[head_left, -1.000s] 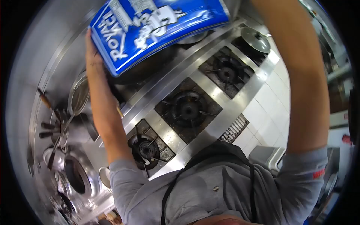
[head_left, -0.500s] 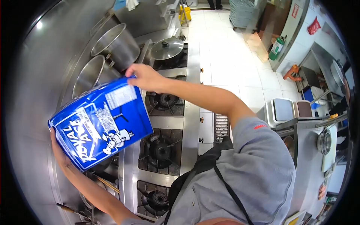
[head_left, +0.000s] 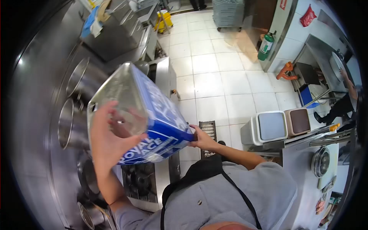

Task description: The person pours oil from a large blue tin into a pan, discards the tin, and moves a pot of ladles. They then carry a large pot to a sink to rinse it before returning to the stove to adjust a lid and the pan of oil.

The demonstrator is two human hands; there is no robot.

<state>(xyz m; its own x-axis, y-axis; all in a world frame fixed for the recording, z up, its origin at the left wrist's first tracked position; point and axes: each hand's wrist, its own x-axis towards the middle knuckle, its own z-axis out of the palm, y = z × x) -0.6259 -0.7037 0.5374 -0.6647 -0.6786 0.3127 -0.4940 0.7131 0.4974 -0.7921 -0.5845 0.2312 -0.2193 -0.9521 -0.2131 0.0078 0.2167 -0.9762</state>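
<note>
A large square blue tin [head_left: 165,117] with white "Royal Ace" lettering is held tilted over the stove. Its bare silver end faces left and up toward me. My left hand [head_left: 111,134] is spread across that silver end, with the thumb at the blue edge and the fingers reflected in the metal. At the opposite end, my right hand [head_left: 201,138] grips a lower corner, fingers partly hidden behind the tin. Below the tin, a black gas burner [head_left: 140,180] shows on the steel range.
Tall steel pots [head_left: 71,122] stand along the wall at left, with a dark pan [head_left: 89,176] nearer me. At right are lidded bins [head_left: 272,126], a steel counter with stacked bowls [head_left: 321,161], and another person [head_left: 341,103] at the far right. White tile floor [head_left: 212,80] stretches ahead.
The tin has turned and shifted right, bringing its silver end into view. My right hand has moved from its upper corner to a lower corner; my left hand now lies over the silver end.
</note>
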